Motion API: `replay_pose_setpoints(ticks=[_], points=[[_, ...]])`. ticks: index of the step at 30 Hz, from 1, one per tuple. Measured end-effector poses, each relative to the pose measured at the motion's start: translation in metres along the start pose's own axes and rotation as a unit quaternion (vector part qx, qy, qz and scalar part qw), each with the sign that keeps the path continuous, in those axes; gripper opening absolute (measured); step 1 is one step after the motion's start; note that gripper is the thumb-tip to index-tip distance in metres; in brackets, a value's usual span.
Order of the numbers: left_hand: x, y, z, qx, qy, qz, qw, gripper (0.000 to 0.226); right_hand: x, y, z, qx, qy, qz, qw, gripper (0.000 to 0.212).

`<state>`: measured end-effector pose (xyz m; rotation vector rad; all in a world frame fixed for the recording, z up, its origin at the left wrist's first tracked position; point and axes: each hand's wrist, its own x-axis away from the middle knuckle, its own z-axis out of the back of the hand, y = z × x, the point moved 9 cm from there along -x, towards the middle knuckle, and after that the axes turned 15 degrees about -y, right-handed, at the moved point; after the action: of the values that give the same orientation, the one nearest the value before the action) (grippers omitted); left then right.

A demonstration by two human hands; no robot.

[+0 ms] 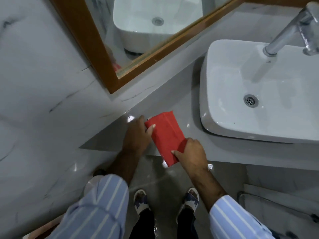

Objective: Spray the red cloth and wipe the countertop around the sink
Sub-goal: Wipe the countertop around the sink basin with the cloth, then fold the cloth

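A folded red cloth lies on the grey countertop, left of the white sink, with its near end hanging past the counter's front edge. My left hand pinches the cloth's far left corner between thumb and fingers. My right hand grips the near end of the cloth at the counter edge. No spray bottle is in view.
A chrome tap reaches over the sink from the upper right. A wood-framed mirror stands behind the counter, and a marble wall closes the left side. My sandalled feet stand on the grey floor below.
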<state>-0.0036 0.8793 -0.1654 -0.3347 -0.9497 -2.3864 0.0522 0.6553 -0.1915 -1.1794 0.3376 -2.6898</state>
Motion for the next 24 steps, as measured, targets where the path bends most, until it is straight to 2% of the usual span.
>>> replay_pose_setpoints(ticks=[2,5,8,10,12,15,20,24], points=[[-0.02,0.008,-0.003,-0.016,0.001,0.038,0.999,0.044,-0.005,-0.002,0.0,-0.048,-0.014,-0.006,0.999,0.065],[-0.037,0.011,-0.011,-0.04,-0.045,0.101,0.993,0.046,-0.017,0.003,-0.002,-0.1,-0.068,-0.023,0.992,0.057],[-0.039,0.01,-0.014,-0.005,-0.077,0.133,0.988,0.038,-0.022,0.017,0.0,-0.188,-0.098,-0.021,0.977,0.045],[-0.031,0.01,-0.019,0.057,-0.09,0.139,0.985,0.024,-0.015,0.032,0.005,-0.268,-0.093,-0.021,0.959,0.043],[-0.012,0.016,-0.041,0.206,-0.135,0.137,0.959,0.008,0.0,0.061,0.013,-0.327,-0.079,-0.028,0.941,0.044],[0.018,0.036,-0.082,0.375,-0.199,0.117,0.898,0.007,0.023,0.111,0.025,-0.38,-0.069,-0.043,0.921,0.041],[0.051,0.125,-0.146,0.405,-0.284,0.052,0.868,0.024,0.081,0.216,0.063,-0.464,-0.035,-0.069,0.882,0.024],[0.067,0.222,-0.197,0.377,-0.346,-0.007,0.859,0.027,0.136,0.304,0.085,-0.537,0.045,-0.1,0.836,0.028]])
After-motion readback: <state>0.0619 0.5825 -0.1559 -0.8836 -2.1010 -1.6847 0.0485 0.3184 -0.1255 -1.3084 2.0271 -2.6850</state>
